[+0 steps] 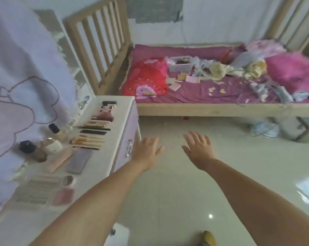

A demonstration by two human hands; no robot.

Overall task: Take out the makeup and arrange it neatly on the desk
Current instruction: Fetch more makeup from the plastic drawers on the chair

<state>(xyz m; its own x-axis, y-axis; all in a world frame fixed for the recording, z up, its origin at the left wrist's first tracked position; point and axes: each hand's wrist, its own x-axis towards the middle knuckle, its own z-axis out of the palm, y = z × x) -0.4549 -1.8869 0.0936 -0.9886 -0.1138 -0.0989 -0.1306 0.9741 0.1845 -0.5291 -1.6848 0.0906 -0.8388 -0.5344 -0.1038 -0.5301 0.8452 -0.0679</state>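
Makeup lies in rows on the white desk [104,157] at the left: brushes [87,141], dark pencils [94,130], a grey-purple palette [80,161], a pink tube [58,161], small bottles [54,128] and a lash tray [37,191]. More small palettes [184,79] and a white box [180,64] sit on the purple bed [212,89]. My left hand [147,150] and my right hand [200,148] are stretched out over the floor, fingers straight, holding nothing.
A wooden bed frame [221,108] runs across the far side, strewn with clothes and a red cushion [147,77]. A pale curtain [24,68] hangs at the left. Glossy tiled floor [176,192] lies between desk and bed.
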